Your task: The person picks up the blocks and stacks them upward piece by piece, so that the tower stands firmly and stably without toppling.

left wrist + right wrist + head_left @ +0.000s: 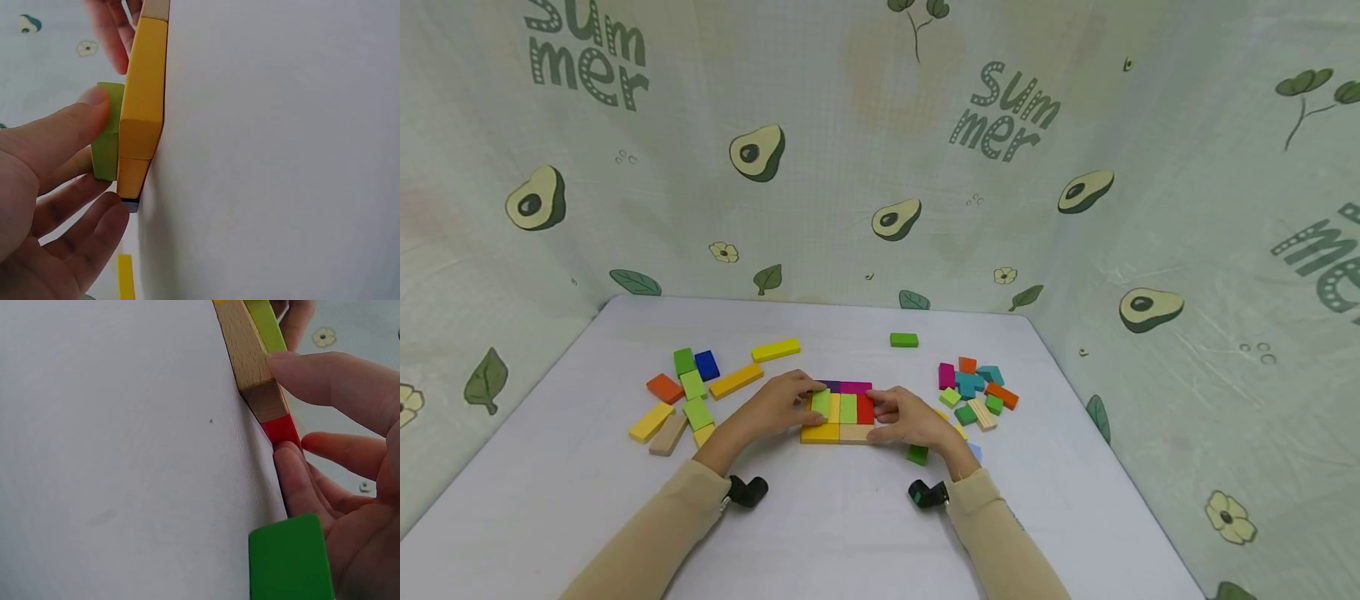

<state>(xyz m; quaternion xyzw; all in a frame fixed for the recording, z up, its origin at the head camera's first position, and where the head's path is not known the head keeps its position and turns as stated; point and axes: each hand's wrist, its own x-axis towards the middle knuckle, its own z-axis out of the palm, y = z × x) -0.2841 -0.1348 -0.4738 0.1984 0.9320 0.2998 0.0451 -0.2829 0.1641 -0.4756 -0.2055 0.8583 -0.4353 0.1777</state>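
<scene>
Several coloured blocks form a flat rectangle at the table's middle, with a yellow block [820, 433] and a plain wooden block [854, 434] along its near edge. My left hand [784, 402] pinches a light green block [106, 140] between thumb and fingers, on top of the rectangle's left part. At the right end, my right hand [912, 417] touches the rectangle. Its thumb lies at the wooden block's corner in the right wrist view, while other fingers rest against the red block [281, 429]. Purple [830, 386] and magenta [856, 387] blocks line the far edge.
Loose blocks lie left of the rectangle, among them an orange-red one [666, 388] and a blue one [707, 366]. To the right sits another scattered group with a magenta block [947, 376]. A dark green block [290, 559] is close to my right hand.
</scene>
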